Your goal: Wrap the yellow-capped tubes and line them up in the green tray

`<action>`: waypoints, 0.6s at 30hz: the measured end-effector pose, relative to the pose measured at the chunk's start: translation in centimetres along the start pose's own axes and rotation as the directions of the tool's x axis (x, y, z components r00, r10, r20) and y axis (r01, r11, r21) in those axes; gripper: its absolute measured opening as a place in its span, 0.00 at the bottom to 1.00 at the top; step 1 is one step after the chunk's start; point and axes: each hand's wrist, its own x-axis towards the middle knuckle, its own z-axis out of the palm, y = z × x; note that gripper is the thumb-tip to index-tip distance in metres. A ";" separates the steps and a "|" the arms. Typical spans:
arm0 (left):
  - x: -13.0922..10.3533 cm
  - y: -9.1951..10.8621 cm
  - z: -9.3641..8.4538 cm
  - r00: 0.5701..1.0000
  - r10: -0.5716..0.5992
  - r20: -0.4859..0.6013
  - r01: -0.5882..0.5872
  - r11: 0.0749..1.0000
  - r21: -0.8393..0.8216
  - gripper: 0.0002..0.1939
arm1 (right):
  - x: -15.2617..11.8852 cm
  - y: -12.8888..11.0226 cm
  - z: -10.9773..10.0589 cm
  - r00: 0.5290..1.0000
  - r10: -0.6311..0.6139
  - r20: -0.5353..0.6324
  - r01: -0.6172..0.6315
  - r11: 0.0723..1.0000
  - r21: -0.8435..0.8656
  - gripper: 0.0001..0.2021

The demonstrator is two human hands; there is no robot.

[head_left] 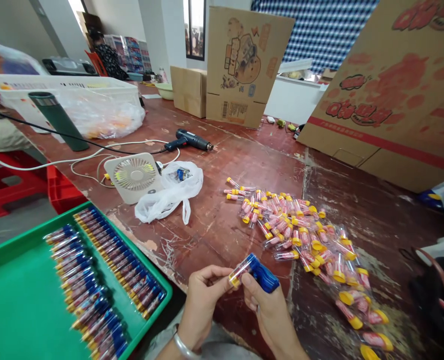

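My left hand (208,295) pinches the yellow-capped end of a small clear tube (240,272) between thumb and fingers. The tube's other end meets a bunch of shiny blue plastic sleeves (266,276), which my right hand (263,300) grips with the thumb pressed on top. Whether that end sits inside a sleeve is hard to make out. To the right lies a loose pile of clear tubes (289,222) with yellow caps and pink contents. On the left, a green tray (15,300) carries two rows of blue-topped tubes (120,260).
A heat gun (191,140), a small white fan (135,175) and a white plastic bag (161,200) lie mid-table, with cables nearby. A dark green flask (58,122) stands by a white crate (94,85). Cardboard boxes (244,65) rise behind. Other people sit at the far left.
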 end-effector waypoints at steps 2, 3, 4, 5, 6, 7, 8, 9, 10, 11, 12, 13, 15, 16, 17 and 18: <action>0.0 0.0 0.0 1.000 0.004 -0.012 -0.004 1.000 -0.013 0.10 | 0.0 0.1 0.1 1.000 0.006 -0.004 -0.006 1.000 -0.007 0.14; 0.1 0.0 0.0 1.000 0.008 -0.017 -0.008 1.000 -0.019 0.10 | 0.0 0.2 0.1 1.000 0.009 -0.006 -0.009 1.000 -0.008 0.14; 0.1 0.0 0.0 1.000 0.011 -0.021 -0.011 1.000 -0.023 0.10 | 0.0 0.3 0.1 1.000 0.012 -0.008 -0.012 1.000 -0.007 0.14; 0.1 0.0 0.0 1.000 0.014 -0.027 -0.014 0.999 -0.029 0.10 | 0.0 0.3 0.1 1.000 0.016 -0.008 -0.016 1.000 -0.004 0.14; 0.1 -0.1 0.0 0.999 0.015 -0.033 -0.016 0.999 -0.033 0.10 | 0.1 0.4 0.1 1.000 0.019 -0.010 -0.019 1.000 -0.001 0.14; 0.1 -0.1 0.0 0.999 0.017 -0.040 -0.019 0.999 -0.037 0.10 | 0.1 0.5 0.2 1.000 0.021 -0.012 -0.021 1.000 0.000 0.15; 0.1 -0.2 0.0 0.999 0.018 -0.045 -0.020 0.999 -0.040 0.10 | 0.1 0.6 0.2 1.000 0.022 -0.016 -0.022 1.000 0.001 0.15; 0.1 -0.3 0.0 0.999 0.020 -0.050 -0.022 0.999 -0.044 0.10 | 0.1 0.6 0.2 0.999 0.023 -0.022 -0.023 1.000 0.000 0.15; 0.2 -0.3 0.0 0.998 0.020 -0.051 -0.023 0.999 -0.050 0.10 | 0.1 0.7 0.2 0.999 0.023 -0.030 -0.023 1.000 -0.001 0.15; 0.2 -0.4 0.0 0.998 0.019 -0.052 -0.022 0.998 -0.057 0.10 | 0.1 0.7 0.3 0.999 0.021 -0.038 -0.021 1.000 -0.004 0.15; 0.2 -0.4 0.0 0.999 0.017 -0.051 -0.021 0.998 -0.065 0.10 | 0.2 0.7 0.3 0.999 0.016 -0.046 -0.016 1.000 -0.007 0.16; 0.3 -0.5 -0.1 0.999 0.014 -0.050 -0.017 0.997 -0.072 0.10 | 0.3 0.8 0.4 0.999 0.012 -0.051 -0.012 1.000 -0.009 0.16; 0.3 -0.4 -0.3 0.999 0.011 -0.044 -0.014 0.997 -0.081 0.09 | 0.4 0.8 0.5 0.998 0.007 -0.065 -0.007 1.000 -0.013 0.16; 0.2 -0.2 -0.4 0.999 0.009 -0.032 -0.012 0.996 -0.088 0.09 | 0.4 0.8 0.7 0.997 0.006 -0.078 -0.008 1.000 -0.018 0.17; 0.0 -0.1 -0.5 1.000 0.002 -0.008 -0.003 0.995 -0.104 0.09 | 0.3 0.9 0.8 0.995 0.005 -0.096 -0.007 1.000 -0.027 0.18; -0.3 0.1 -0.6 1.000 -0.012 0.025 0.015 0.991 -0.134 0.09 | 0.2 0.9 0.9 0.993 0.002 -0.119 -0.007 0.999 -0.039 0.18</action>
